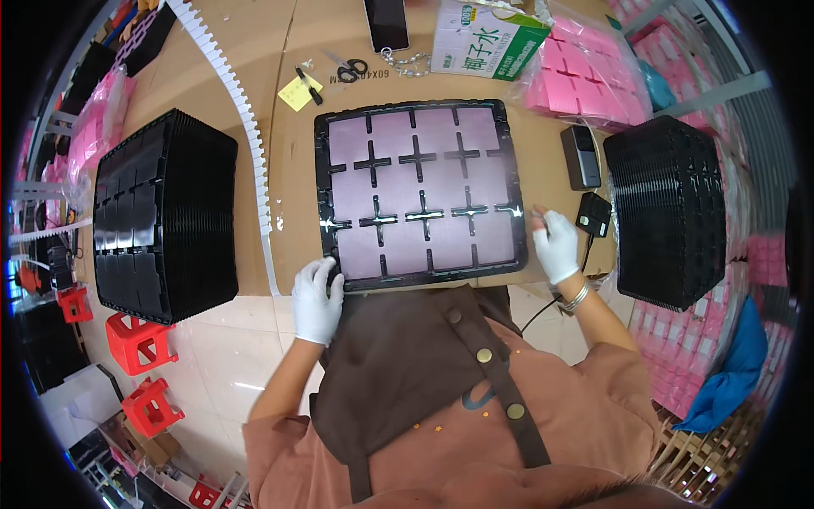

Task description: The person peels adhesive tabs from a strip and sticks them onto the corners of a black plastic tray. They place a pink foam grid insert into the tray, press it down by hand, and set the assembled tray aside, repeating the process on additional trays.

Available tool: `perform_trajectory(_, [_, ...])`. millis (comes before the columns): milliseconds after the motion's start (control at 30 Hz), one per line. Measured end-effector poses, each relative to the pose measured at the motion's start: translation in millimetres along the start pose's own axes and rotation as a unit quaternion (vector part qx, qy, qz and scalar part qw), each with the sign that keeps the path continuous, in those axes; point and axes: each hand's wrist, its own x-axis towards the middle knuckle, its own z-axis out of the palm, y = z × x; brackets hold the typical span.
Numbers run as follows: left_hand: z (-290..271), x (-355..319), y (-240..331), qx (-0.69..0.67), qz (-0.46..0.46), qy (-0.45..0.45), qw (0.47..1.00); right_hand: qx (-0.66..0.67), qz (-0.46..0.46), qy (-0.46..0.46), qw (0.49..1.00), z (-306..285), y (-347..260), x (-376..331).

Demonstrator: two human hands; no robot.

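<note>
In front of me on the table lies a black plastic tray (519,246) with a raised rim. A pale pink sheet (403,233) covers its inside, and black cross-shaped ridges show through it. My left hand (317,305), in a white glove, has its fingers bent against the tray's near left corner; the thumb side is partly hidden. Just off the tray's right edge is my right hand (555,246), also gloved, with fingers loosely apart and nothing seen in them.
Tall stacks of black trays stand at left (199,212) and right (670,212). Bagged pink sheets (585,72), a carton (483,42), a phone (387,24), scissors (349,71) and a marker on a yellow note (295,95) lie beyond. A grey device (582,157) and black adapter (593,214) sit at right.
</note>
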Motion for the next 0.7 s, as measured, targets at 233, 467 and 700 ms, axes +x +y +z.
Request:
perform_trajectory(233, [23.0,-6.5,21.7,-0.024,-0.21,0.059,0.976,-0.019,0.219,0.044,0.974,26.3,-38.2,9.5])
perform_trajectory(467, [35.1,-31.2,-20.5,0.017,-0.175,0.116,0.978,0.024,0.201,-0.099,0.974,16.6,-50.9,-10.4])
perform_trajectory(700, [-25.7,-20.0,-29.4,-0.548,-0.281,0.018,0.788,-0.039,0.169,0.446,0.878,-156.9,-45.8,-68.4])
